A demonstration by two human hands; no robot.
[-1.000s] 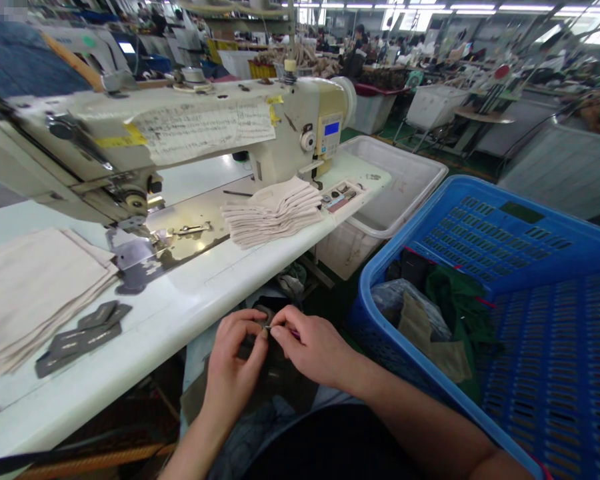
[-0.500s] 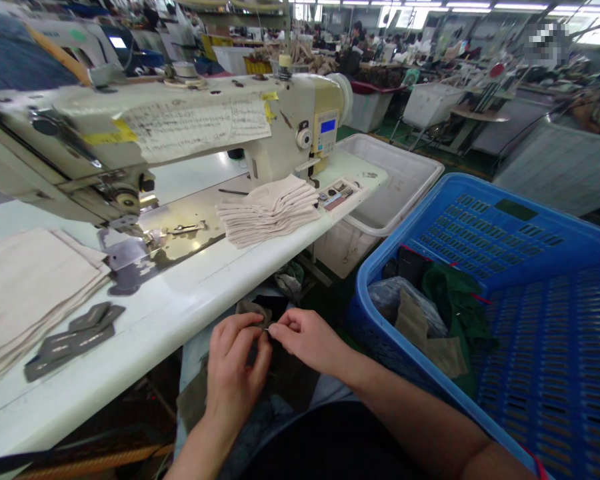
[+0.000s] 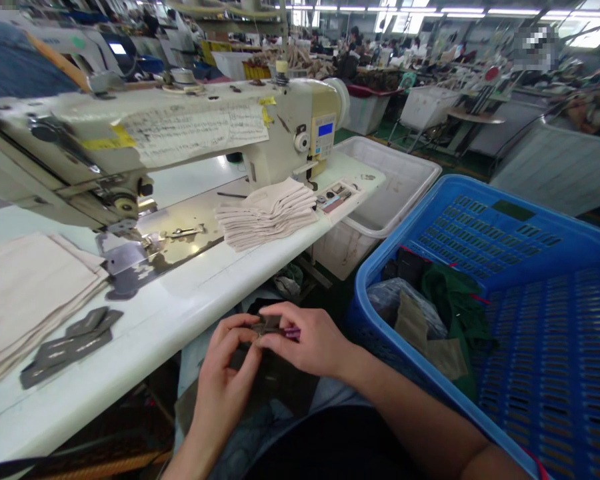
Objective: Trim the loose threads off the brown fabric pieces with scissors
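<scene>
2 bare hands meet over the person's lap, just below the front edge of the white sewing table (image 3: pixel 180 313). The left hand (image 3: pixel 225 383) and the right hand (image 3: pixel 307 340) both pinch a small dark fabric piece (image 3: pixel 266 327) between thumb and fingertips, holding it between them. A small purple tool (image 3: pixel 293 333) shows in the right hand's fingers. On the table, a sewing machine (image 3: pixel 180 133) stands behind a stack of beige fabric (image 3: pixel 267 213); dark cut pieces (image 3: pixel 70 343) lie near the left end beside another beige pile (image 3: pixel 30 293). A blue basket (image 3: pixel 530 267) holding green cloth (image 3: pixel 455 293) sits to the right.
</scene>
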